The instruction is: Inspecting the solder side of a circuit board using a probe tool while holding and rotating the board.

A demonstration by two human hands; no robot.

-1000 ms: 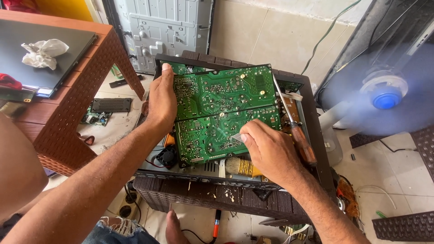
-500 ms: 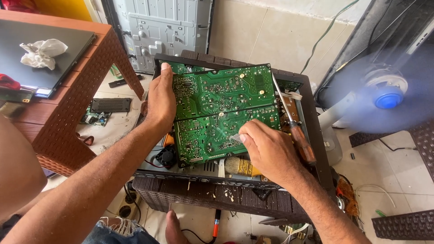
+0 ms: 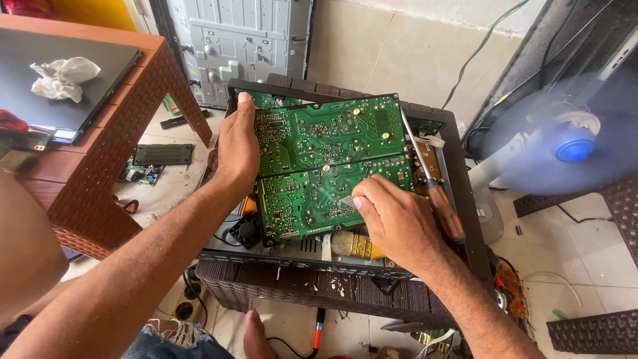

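A large green circuit board [image 3: 319,159] is held tilted, solder side up, over a dark wicker table [image 3: 458,166]. My left hand [image 3: 238,149] grips the board's left edge, thumb on top. My right hand [image 3: 395,223] presses a small pale piece against the board's lower right area with its fingertips; what the piece is I cannot tell. A screwdriver [image 3: 432,186] with a brown wooden handle lies on the table just right of the board, close to my right hand. A paintbrush [image 3: 352,244] lies under the board's lower edge.
A running blue fan [image 3: 571,146] stands at the right. A red-brown wicker table [image 3: 133,159] at left carries a dark flat panel [image 3: 60,86] and a crumpled cloth [image 3: 63,76]. A small circuit board [image 3: 143,171] lies on the floor. A grey metal chassis [image 3: 246,46] leans on the wall.
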